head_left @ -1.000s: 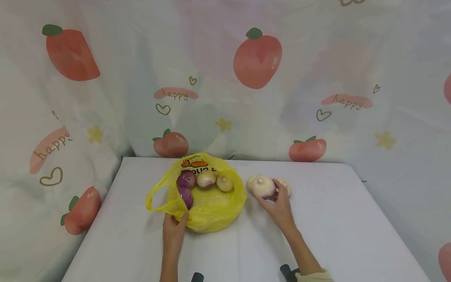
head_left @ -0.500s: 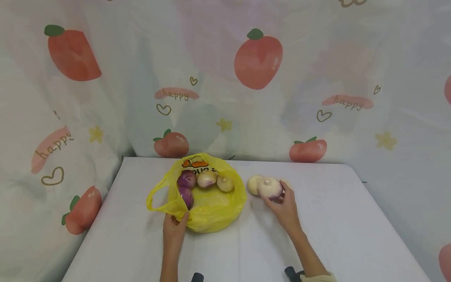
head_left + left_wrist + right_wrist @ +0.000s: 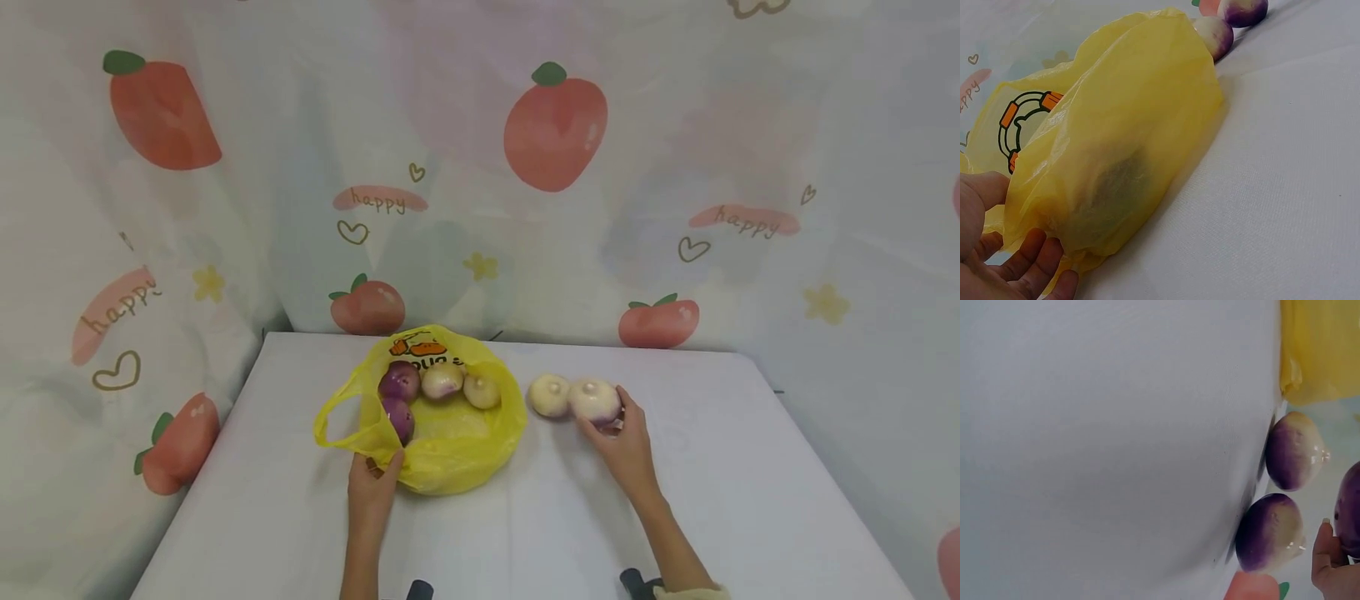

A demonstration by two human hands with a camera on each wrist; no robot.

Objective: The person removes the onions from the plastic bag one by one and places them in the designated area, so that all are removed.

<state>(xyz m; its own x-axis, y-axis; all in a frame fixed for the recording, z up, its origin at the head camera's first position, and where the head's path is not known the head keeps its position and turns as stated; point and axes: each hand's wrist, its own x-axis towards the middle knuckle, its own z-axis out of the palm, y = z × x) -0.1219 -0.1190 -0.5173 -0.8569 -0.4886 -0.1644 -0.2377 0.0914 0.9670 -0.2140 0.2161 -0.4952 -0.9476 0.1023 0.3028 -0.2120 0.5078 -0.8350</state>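
Note:
My left hand (image 3: 371,492) pinches the near left rim of a yellow plastic bag (image 3: 457,467), thumb on one side and fingers on the other in the left wrist view. Inside the open bag lie several purple and white turnips (image 3: 442,381). My right hand (image 3: 626,446) grips a turnip (image 3: 596,400), white top up, to the right of the bag. In the right wrist view this held turnip (image 3: 1350,509) appears at the edge, raised off the table. Two turnips (image 3: 1294,451) rest on the table below it; in the head view the held one hides the right-hand one.
The white table (image 3: 712,500) backs onto a hanging cloth (image 3: 465,125) printed with fruit, hearts and words. A bag handle loop (image 3: 330,421) spreads out on the left. Dark camera mounts (image 3: 637,583) show at the bottom of the head view.
My right hand has shifted right with the turnip, uncovering the left turnip on the table and covering the right one. My left hand stays on the bag rim.

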